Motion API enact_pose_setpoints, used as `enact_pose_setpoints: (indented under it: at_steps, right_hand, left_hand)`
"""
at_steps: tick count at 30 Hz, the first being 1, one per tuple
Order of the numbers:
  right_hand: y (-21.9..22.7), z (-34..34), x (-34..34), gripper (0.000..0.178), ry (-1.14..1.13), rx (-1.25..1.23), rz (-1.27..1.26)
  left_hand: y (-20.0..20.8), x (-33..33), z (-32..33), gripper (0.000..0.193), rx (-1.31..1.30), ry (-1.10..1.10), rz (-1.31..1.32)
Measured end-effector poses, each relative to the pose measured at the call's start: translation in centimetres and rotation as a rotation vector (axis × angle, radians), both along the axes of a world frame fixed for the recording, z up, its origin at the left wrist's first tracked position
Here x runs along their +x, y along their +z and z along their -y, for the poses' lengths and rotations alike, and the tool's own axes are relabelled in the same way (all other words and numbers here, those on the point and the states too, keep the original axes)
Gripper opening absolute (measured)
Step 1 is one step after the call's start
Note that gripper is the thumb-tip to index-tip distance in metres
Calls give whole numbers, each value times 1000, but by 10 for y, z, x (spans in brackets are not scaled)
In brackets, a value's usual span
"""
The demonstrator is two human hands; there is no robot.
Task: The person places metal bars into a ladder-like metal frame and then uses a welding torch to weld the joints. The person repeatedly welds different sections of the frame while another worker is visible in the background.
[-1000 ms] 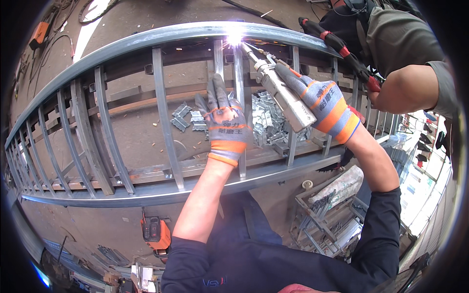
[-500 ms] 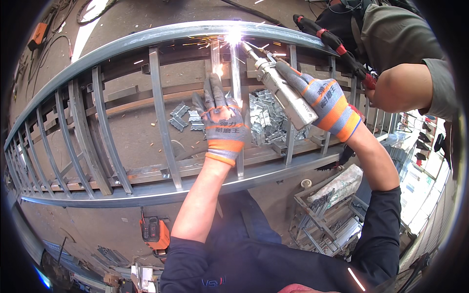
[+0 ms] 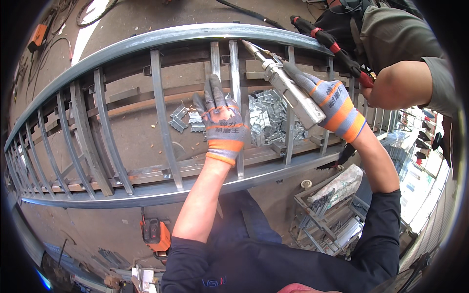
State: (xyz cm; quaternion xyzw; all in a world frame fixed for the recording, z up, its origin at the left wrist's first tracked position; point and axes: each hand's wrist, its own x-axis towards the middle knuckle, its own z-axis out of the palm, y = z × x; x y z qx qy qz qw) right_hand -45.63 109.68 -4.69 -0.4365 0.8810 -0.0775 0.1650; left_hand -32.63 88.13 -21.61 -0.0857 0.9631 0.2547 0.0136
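My left hand (image 3: 222,119), in a grey and orange work glove, lies with fingers stretched over a steel upright (image 3: 215,58) of a long ladder-like metal frame (image 3: 190,34). Its thumb is spread to the side, and the palm side is hidden. In my right hand (image 3: 337,107), gloved alike, is a silver welding torch (image 3: 293,95). The torch slants up and left, and its tip is close to the top of another upright (image 3: 235,73), just under the far rail. No bright arc shows at the tip.
A pile of small bent metal brackets (image 3: 268,117) lies beneath the frame. Another person's arm (image 3: 405,88) reaches in at right beside a black and red cable (image 3: 332,46). An orange machine (image 3: 155,233) and a loaded metal rack (image 3: 320,210) stand on the near side.
The bright welding arc and flying sparks at the far rail have gone out. My right hand and torch have shifted slightly right and down; my left hand stays in place.
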Motion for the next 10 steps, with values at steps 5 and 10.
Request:
enact_pose_setpoints:
  at_steps: [5,10]
  right_hand:
    - [83,-1,37,70,-90,-135,91]
    - [215,26,117,56,-83,-112,-211]
  left_hand:
    - [9,4,1,63,82,-12,57]
    - [66,34,-20,93,246,-40,-114]
